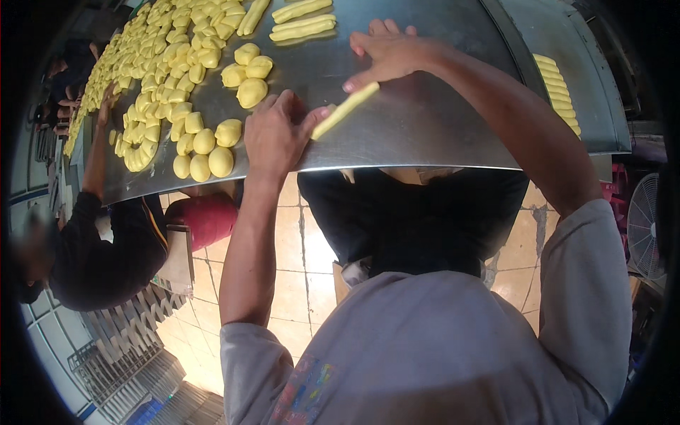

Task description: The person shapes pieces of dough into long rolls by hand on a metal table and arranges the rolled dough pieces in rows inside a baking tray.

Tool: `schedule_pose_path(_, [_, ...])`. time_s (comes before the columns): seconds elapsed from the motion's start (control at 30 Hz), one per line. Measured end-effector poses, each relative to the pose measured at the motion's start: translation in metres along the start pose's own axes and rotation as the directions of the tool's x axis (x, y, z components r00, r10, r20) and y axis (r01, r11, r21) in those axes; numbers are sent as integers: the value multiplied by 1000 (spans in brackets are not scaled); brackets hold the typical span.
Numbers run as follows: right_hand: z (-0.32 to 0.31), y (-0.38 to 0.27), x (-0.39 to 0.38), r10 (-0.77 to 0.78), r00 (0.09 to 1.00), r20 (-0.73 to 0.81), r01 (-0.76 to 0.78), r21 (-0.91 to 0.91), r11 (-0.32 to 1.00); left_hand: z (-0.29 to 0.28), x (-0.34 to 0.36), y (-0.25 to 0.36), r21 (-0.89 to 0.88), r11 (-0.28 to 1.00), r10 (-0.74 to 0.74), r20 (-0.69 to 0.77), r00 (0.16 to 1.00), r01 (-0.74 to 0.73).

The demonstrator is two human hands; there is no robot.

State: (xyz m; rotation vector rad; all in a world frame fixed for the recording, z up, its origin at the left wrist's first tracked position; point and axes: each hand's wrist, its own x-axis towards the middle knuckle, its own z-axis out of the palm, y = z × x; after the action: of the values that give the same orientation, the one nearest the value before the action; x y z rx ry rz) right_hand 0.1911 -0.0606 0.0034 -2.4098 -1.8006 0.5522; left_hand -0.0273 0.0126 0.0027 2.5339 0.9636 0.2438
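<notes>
A pale yellow dough stick [346, 111] lies slantwise on the metal table, close to its near edge. My left hand [273, 131] rests on the table left of the stick, its thumb stretched out to touch the lower end. Over the stick's upper end is my right hand [388, 55], fingers spread and thumb beside the tip. Neither hand is closed round the dough. Rolled dough sticks [303, 27] lie beyond my left hand. A cluster of dough balls [248, 73] sits to its left, with more round dough pieces [204, 142] near the edge.
Many dough pieces [177, 53] cover the table's left side. At right, a metal tray [591, 106] holds a row of dough sticks [558, 92]. A co-worker in dark clothes [113, 251] sits at left, one arm reaching the table. A fan [644, 225] stands at right.
</notes>
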Motion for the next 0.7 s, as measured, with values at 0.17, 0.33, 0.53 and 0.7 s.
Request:
schedule_pose_path(0.17, [-11, 5, 0, -23, 998, 58, 17, 104, 994, 9, -1, -14, 176, 975, 162, -141, 977, -137])
schedule_pose_path(0.33, [13, 8, 2, -72, 983, -170, 76, 16, 997, 10, -11, -23, 69, 987, 158, -206, 966, -147])
schedule_pose_path(0.53, [0, 16, -28, -321, 939, -120, 340, 200, 919, 20, -21, 12, -83, 964, 242, -116, 963, -252])
schedule_pose_path(0.7, [-4, -14, -21, -399, 901, -170, 426, 181, 886, 0, -22, -2, -70, 967, 246, 14, 969, -244])
